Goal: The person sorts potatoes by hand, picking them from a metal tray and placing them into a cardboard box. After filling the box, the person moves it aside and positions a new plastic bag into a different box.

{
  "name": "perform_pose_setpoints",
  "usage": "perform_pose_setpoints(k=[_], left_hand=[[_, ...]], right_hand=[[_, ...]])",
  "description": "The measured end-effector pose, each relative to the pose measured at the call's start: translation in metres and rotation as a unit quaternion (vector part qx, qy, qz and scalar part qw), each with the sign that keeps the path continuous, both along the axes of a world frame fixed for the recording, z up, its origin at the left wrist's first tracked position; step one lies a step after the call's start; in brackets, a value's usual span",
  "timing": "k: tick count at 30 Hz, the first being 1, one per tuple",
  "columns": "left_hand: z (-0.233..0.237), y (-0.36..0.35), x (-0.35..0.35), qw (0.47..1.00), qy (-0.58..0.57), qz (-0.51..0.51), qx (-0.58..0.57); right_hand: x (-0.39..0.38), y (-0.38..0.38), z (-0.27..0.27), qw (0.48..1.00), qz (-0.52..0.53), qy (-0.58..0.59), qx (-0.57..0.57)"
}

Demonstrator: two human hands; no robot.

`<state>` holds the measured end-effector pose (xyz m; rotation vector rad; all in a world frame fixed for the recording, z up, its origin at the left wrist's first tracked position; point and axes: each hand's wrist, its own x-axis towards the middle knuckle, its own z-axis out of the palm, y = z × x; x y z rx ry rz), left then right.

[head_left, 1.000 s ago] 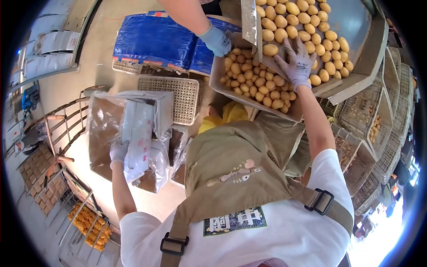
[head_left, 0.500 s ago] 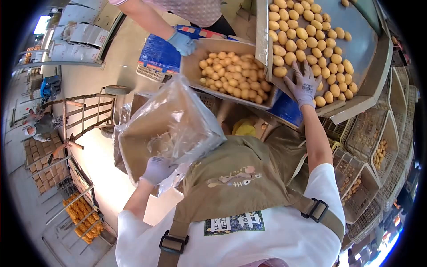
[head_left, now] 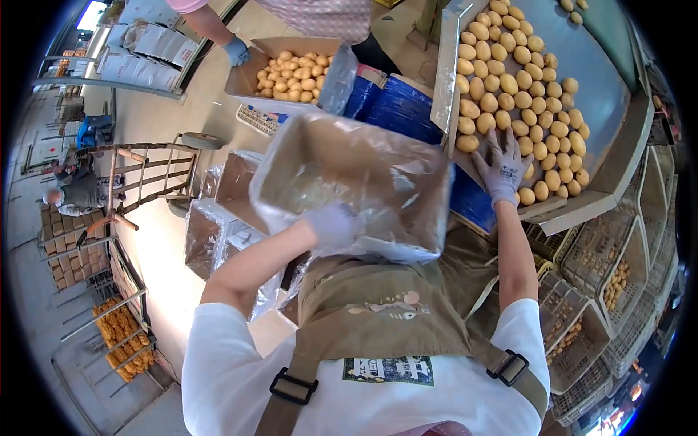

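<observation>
My left hand (head_left: 332, 227), in a pale glove and blurred, is closed on the near rim of a plastic-lined cardboard box (head_left: 363, 156). No potatoes show inside this box, which is tilted above the blue stand (head_left: 400, 109). My right hand (head_left: 500, 168), gloved too, lies with spread fingers at the lower left edge of the potatoes (head_left: 538, 109) on the metal sorting tray (head_left: 607, 80). At the upper left of the stand, a co-worker's blue-gloved hand (head_left: 236, 51) touches a box full of potatoes (head_left: 294, 73).
More lined boxes (head_left: 240, 185) stand at my left, beside a hand cart (head_left: 156, 174). Stacked plastic crates (head_left: 582, 291), some with potatoes, are at the right. A co-worker (head_left: 320, 16) stands across from me. Another person (head_left: 76, 192) is far left.
The full box has moved up and left with the co-worker's hand. My left hand has brought the lined box up and right toward the tray. My right hand remains by the potatoes.
</observation>
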<state>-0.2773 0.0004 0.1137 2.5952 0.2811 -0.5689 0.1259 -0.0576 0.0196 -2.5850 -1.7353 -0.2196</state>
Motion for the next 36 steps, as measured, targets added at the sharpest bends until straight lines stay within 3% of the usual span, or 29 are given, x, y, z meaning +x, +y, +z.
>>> perform_pose_setpoints(k=[3, 5, 7, 8, 13, 14, 16, 18, 20, 21, 25, 29, 32, 35, 36], left_hand=[[-0.018, 0.021, 0.059, 0.995, -0.072, -0.064, 0.032], [-0.043, 0.034, 0.106, 0.996, -0.041, -0.074, 0.003], [-0.024, 0.043, 0.16, 0.989, 0.083, -0.12, 0.009], [-0.024, 0.046, 0.179, 0.987, 0.086, -0.133, -0.026], [-0.027, -0.011, 0.226, 0.973, 0.08, -0.211, 0.039], [-0.047, -0.025, 0.217, 0.979, 0.003, -0.198, 0.038], [-0.092, -0.054, 0.212, 0.989, 0.031, -0.138, 0.042], [-0.134, -0.074, 0.198, 0.996, -0.01, -0.08, 0.039], [-0.158, -0.107, 0.193, 0.99, 0.062, -0.098, 0.082], [-0.158, -0.117, 0.194, 0.983, 0.109, -0.118, 0.087], [-0.163, -0.115, 0.196, 0.991, 0.113, -0.072, 0.006], [-0.153, -0.108, 0.207, 0.996, 0.084, -0.029, 0.013], [-0.151, -0.11, 0.205, 0.996, 0.038, 0.021, -0.072], [-0.179, -0.118, 0.194, 0.979, -0.035, 0.133, -0.15], [-0.171, -0.114, 0.198, 0.944, -0.038, 0.227, -0.239]], right_hand=[[0.002, 0.0, -0.001, 1.0, 0.002, -0.001, 0.001], [0.004, 0.0, -0.004, 1.0, 0.006, 0.002, 0.004], [0.004, 0.0, -0.006, 1.0, 0.006, 0.006, 0.008], [0.004, 0.001, -0.006, 1.0, 0.005, 0.007, 0.011], [0.007, 0.001, -0.007, 0.999, 0.005, 0.027, 0.02], [0.007, 0.001, -0.007, 0.999, 0.002, 0.032, 0.027], [0.01, -0.001, -0.009, 0.998, 0.005, 0.047, 0.042], [0.012, -0.002, -0.008, 0.996, 0.008, 0.073, 0.057], [0.012, -0.001, -0.004, 0.996, -0.002, 0.083, 0.044], [0.013, -0.001, -0.004, 0.996, 0.0, 0.083, 0.044], [0.015, -0.003, -0.011, 0.993, 0.005, 0.092, 0.071], [0.017, -0.004, -0.017, 0.991, 0.009, 0.098, 0.089], [0.018, -0.004, -0.019, 0.99, 0.013, 0.1, 0.095], [0.017, -0.004, -0.017, 0.991, 0.01, 0.104, 0.086], [0.016, -0.004, -0.015, 0.991, 0.009, 0.102, 0.083]])
